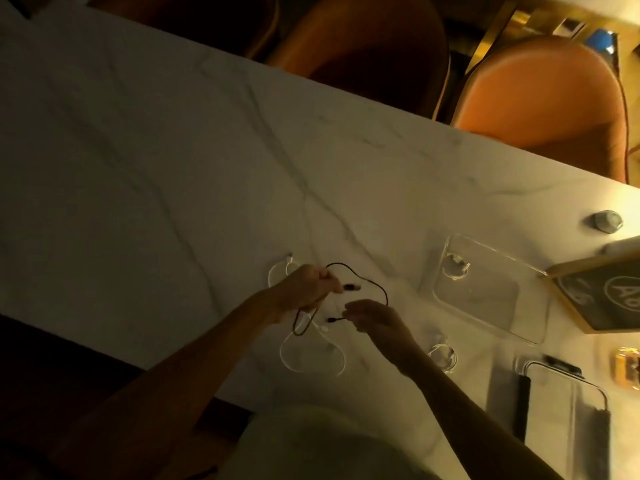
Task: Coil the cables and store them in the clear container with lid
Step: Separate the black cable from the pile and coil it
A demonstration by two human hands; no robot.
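Left hand pinches one end of the black cable; right hand pinches the other, above the tabletop near its front edge, clear container toward the right edge.

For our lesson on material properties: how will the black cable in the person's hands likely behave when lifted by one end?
The black cable probably flops: it sags in loose curves between the left hand and right hand. It looks thin, so likely light. Its free plug end may dangle and swing.
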